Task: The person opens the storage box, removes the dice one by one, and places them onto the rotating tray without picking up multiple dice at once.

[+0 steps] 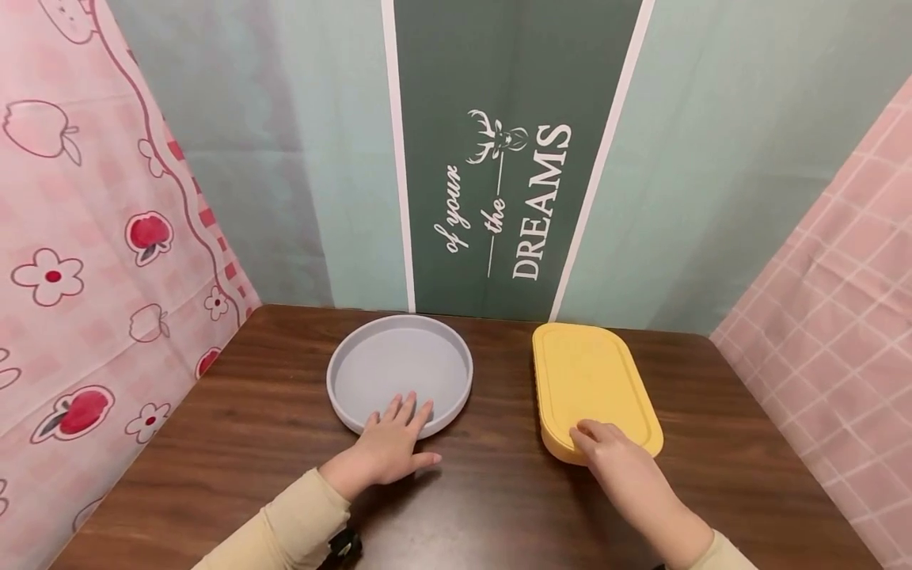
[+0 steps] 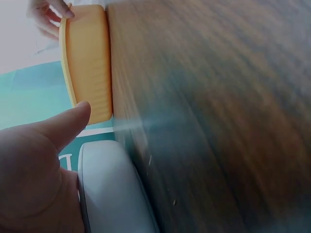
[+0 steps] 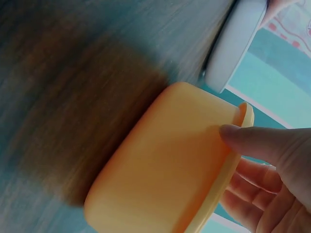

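A round grey tray (image 1: 402, 360) with a low rim lies at the back of the table, left of centre. My left hand (image 1: 388, 443) reaches over its near rim, fingers spread and straight, thumb out to the side. To the right sits a yellow rectangular box (image 3: 155, 160) with a yellow lid (image 1: 591, 380) on it. At the box's near edge, my right hand (image 1: 623, 467) pinches the lid's rim. In the right wrist view, the thumb lies below that rim against the box wall, with the other fingers on the lid side. What the box contains is hidden.
Both things stand on a dark brown wooden table (image 1: 492, 491). A green cloth (image 1: 484, 63) with white lettering hangs behind it. Pink patterned cloth (image 1: 85, 301) hangs at the left, and pink checked cloth (image 1: 841, 317) at the right.
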`<state>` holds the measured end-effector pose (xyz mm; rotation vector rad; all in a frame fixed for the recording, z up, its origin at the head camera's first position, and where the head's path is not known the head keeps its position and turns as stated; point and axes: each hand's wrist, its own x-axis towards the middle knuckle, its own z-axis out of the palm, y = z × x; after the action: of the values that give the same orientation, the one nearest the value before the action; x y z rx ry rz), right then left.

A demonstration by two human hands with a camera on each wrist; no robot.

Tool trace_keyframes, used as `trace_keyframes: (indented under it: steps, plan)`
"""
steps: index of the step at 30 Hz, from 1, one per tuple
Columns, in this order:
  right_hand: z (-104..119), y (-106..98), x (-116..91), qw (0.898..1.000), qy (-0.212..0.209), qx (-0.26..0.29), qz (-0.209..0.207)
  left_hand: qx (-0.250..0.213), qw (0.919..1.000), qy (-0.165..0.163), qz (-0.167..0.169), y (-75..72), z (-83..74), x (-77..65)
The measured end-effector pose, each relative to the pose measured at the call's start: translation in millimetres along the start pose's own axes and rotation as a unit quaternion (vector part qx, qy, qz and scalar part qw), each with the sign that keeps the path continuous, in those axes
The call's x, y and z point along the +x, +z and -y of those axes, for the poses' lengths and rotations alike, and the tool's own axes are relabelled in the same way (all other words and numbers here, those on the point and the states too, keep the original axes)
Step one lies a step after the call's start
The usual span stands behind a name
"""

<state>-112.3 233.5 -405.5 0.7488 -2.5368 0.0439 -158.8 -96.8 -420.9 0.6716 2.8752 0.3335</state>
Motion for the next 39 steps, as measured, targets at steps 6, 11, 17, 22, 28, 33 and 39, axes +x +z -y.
trace_keyframes:
  steps: [6, 11, 17, 22, 28, 33, 39]
  plan:
    - [0.2, 0.1, -3.0, 1.000, -0.010, -0.008, -0.004, -0.014, 0.9998, 0.002, 0.015, -1.5, 2.3, -1.9]
    - [-1.2, 0.5, -4.8, 1.000, -0.012, -0.003, -0.012, -0.014, 0.9999, 0.002, 0.010, -2.0, 2.8, -1.7]
    - [-1.6, 1.6, -5.4, 0.999, -0.021, 0.015, -0.019, -0.011, 0.9999, 0.001, 0.011, -2.0, 3.4, -2.6]
    - [-6.3, 2.6, -5.6, 0.998, -0.037, 0.033, -0.028, -0.008, 0.9999, 0.002, 0.011, -1.4, 3.8, -1.5]
    - [-12.2, 1.8, -4.1, 0.998, -0.039, 0.045, -0.025, -0.005, 0.9999, -0.001, 0.011, 0.6, 2.4, 1.6]
    - [-15.4, 1.3, -1.1, 0.997, -0.050, 0.052, -0.027, -0.006, 0.9999, -0.009, 0.006, 0.8, 0.0, 2.5]
    - [-22.1, 0.8, 4.7, 0.993, -0.063, 0.092, -0.023, 0.006, 0.9999, -0.004, -0.015, -0.9, -6.0, 3.3]
